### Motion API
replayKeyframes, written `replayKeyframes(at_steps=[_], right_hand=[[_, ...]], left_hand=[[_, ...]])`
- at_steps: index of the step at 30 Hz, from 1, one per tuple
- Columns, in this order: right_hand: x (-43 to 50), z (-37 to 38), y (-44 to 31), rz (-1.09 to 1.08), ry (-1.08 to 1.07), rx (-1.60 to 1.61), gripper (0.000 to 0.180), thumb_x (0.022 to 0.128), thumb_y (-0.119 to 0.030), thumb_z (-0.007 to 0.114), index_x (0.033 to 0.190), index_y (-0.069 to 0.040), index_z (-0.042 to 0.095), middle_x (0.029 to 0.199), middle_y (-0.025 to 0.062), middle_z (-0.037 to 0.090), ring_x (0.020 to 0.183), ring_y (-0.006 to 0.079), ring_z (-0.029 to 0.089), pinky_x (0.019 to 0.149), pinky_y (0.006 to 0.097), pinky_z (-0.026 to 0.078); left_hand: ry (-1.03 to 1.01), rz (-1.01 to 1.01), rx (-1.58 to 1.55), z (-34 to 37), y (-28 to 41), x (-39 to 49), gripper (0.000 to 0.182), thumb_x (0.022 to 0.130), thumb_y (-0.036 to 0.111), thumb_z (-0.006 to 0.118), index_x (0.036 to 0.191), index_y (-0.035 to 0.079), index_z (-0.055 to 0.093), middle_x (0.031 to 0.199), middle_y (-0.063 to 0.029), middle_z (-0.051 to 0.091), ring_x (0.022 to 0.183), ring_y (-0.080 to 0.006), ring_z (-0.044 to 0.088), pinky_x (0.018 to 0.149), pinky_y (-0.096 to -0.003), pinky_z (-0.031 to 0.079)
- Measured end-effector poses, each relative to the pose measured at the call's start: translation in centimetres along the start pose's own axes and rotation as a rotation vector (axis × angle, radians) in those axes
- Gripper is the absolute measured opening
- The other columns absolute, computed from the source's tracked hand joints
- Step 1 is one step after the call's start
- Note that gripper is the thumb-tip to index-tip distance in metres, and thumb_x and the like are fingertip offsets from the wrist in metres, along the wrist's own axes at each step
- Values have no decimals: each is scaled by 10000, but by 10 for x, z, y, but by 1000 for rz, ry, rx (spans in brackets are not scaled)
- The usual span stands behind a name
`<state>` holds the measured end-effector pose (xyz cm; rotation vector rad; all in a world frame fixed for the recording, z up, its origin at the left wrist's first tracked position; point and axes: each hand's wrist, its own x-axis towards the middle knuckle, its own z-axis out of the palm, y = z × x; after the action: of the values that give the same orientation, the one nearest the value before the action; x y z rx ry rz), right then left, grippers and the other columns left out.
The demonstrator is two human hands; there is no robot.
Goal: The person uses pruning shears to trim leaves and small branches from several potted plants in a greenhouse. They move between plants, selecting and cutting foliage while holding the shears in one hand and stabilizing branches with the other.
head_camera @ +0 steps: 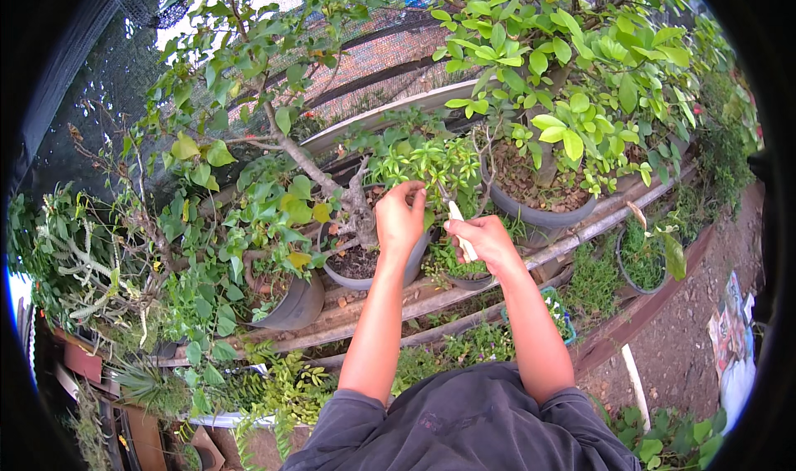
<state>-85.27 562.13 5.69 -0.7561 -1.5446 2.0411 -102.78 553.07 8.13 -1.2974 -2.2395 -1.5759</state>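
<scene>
My right hand [488,241] grips pruning shears with cream handles [457,213]. Their narrow metal blade [443,191] points up into a small bright-green leafy plant [435,163]. On the plant's left side is my left hand [399,219], thumb and forefinger bent close together by the leaves. Whether a leaf or stem is pinched between those fingertips cannot be made out. The plant's base is partly hidden. Left of my left hand, a thick gnarled trunk [357,213] rises from a round grey pot [348,278].
A large leafy potted tree [547,147] stands at the upper right in a dark pot [541,213]. Long rails [578,234] run beneath the pots. Spiny branches [93,262] spread at far left. Dark shade netting [93,104] hangs behind. A small pot [622,259] sits lower right.
</scene>
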Motion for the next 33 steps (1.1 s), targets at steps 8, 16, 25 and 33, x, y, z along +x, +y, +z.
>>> replayKeyframes(at_steps=[8,16,25,33], right_hand=[[-1,1,0,-21,30,-54,393,950,-289,902,797,53,784,683,88,718,544,157,664,482,326,503],[-24,-10,6,36,26,-183,347,977,-274,888,874,44,792,698,60,710,568,135,649,526,317,497],[-52,-32,4,-48,68,-434,554,885,-439,925,1010,94,842,770,86,775,706,124,675,670,350,549],[-74,-33,-23,-97,139,-687,600,798,-518,901,1042,29,862,715,128,760,677,185,723,706,402,581]], left_hand=[[-1,11,-14,0,-2,-1,199,1009,136,779,1157,10,825,975,-192,821,824,-300,796,790,-420,618],[10,41,150,-4,4,2,235,1004,146,794,1206,29,816,1107,-154,795,972,-297,757,897,-427,606],[66,333,461,8,37,14,402,955,299,847,1315,140,767,1262,-127,681,1197,-361,628,1045,-509,497],[73,395,461,13,21,-14,188,950,199,815,1129,153,849,1107,-16,765,1119,-284,658,980,-466,483]])
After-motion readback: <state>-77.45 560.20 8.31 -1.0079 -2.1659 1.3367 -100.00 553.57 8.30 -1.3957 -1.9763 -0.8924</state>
